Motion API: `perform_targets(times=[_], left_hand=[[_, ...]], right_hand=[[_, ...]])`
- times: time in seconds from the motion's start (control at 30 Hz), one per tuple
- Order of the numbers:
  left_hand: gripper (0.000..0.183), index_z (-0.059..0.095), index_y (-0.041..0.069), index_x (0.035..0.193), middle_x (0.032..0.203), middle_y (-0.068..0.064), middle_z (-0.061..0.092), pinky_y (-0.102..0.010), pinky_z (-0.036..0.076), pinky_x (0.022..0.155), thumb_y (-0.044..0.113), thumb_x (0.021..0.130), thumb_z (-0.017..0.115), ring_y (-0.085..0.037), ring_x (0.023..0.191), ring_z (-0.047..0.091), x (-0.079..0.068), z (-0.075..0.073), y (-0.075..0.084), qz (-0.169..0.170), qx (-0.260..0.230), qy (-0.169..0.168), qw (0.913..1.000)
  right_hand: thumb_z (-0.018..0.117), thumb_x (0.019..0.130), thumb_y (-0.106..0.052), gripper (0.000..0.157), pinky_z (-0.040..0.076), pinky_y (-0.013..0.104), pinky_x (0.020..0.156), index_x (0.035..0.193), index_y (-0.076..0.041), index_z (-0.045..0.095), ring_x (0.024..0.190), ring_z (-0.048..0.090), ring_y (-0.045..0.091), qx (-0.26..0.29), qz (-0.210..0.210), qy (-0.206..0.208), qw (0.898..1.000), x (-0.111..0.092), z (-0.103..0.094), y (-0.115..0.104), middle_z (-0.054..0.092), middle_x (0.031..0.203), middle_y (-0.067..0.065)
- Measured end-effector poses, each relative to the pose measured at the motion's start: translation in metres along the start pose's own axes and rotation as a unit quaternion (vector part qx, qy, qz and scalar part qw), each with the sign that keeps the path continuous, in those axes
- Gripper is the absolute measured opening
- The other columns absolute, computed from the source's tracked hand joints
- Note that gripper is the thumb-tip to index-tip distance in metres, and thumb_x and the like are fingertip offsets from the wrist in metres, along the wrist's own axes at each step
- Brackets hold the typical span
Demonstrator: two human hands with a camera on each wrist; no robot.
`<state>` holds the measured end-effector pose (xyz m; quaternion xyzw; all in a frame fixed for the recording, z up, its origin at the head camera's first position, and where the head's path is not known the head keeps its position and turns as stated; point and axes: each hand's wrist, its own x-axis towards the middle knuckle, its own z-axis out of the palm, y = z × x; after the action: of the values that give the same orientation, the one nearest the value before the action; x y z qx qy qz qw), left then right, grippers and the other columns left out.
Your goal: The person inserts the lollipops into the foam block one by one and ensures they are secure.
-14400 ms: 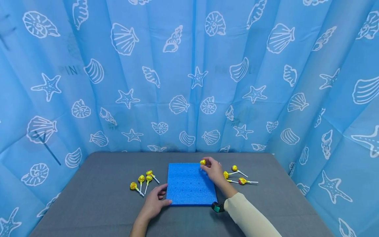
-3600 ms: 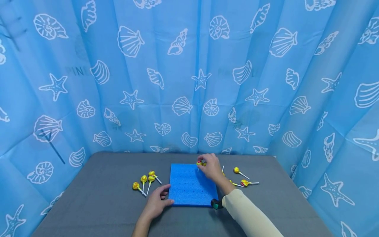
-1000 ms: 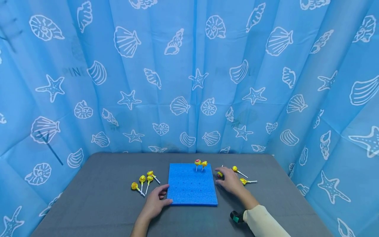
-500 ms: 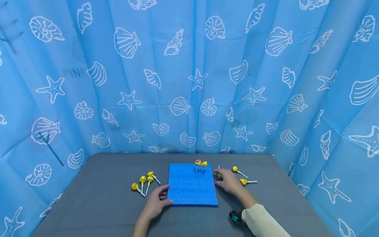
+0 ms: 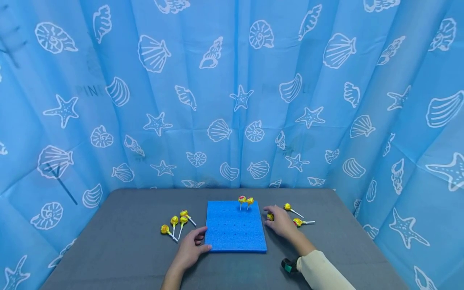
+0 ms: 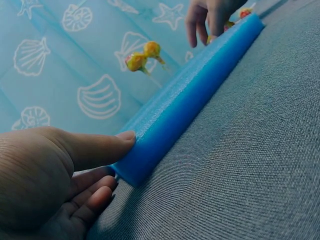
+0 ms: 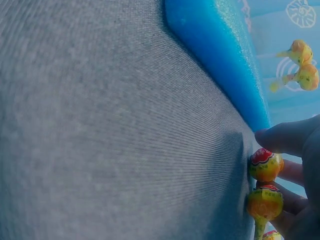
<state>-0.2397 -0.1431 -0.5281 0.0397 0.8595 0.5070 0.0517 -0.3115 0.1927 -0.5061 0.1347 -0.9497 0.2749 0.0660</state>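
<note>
A blue foam board (image 5: 232, 225) with small holes lies on the table. Two yellow-wrapped lollipops (image 5: 242, 199) stand upright on their sticks near its back right corner. My left hand (image 5: 190, 245) is at the board's front left corner: the thumb rests on the top edge, and the other fingers lie loosely against the left side. Beside the board's right edge, my right hand (image 5: 282, 222) pinches another lollipop (image 7: 266, 165) by its candy head, low at the table. In the head view the fingers partly cover this lollipop, and its stick is mostly hidden.
To the board's left lie several lollipops (image 5: 175, 220), sticks pointing toward me. Two more, a back lollipop (image 5: 287, 206) and a front lollipop (image 5: 298, 222), lie right of my right hand. A grey cloth covers the table (image 5: 127, 241); a blue shell-print curtain (image 5: 232, 100) hangs behind.
Two lollipops now stand in the board, where earlier my right hand held them. That hand has since moved right to another lollipop, whose stick has shifted. My left hand keeps its place.
</note>
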Motion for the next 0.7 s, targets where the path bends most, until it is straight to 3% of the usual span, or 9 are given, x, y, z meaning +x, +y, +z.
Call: perform_targets(times=[0.37,0.7], left_hand=[[0.061,0.055,0.004,0.135,0.121,-0.012,0.058,-0.048,0.048,0.09,0.018,0.081,0.08,-0.028,0.106,0.056,-0.001,0.001,-0.001,0.006,0.003,0.007,0.9999],[0.061,0.055,0.005,0.135,0.121,-0.011,0.058,-0.049,0.048,0.09,0.02,0.081,0.08,-0.028,0.107,0.056,-0.001,0.001,-0.001,0.002,0.003,0.008,1.0]], right_hand=[[0.079,0.081,-0.007,0.04,0.049,0.047,0.088,0.118,-0.006,0.065,0.095,0.058,0.023,0.002,0.0,0.025,1.0,0.001,0.0,0.0,0.061,0.102,0.006],[0.081,0.078,-0.005,0.049,0.048,0.049,0.088,0.123,-0.008,0.063,0.099,0.055,0.026,0.007,0.017,0.052,0.998,0.002,0.0,-0.01,0.056,0.11,0.009]])
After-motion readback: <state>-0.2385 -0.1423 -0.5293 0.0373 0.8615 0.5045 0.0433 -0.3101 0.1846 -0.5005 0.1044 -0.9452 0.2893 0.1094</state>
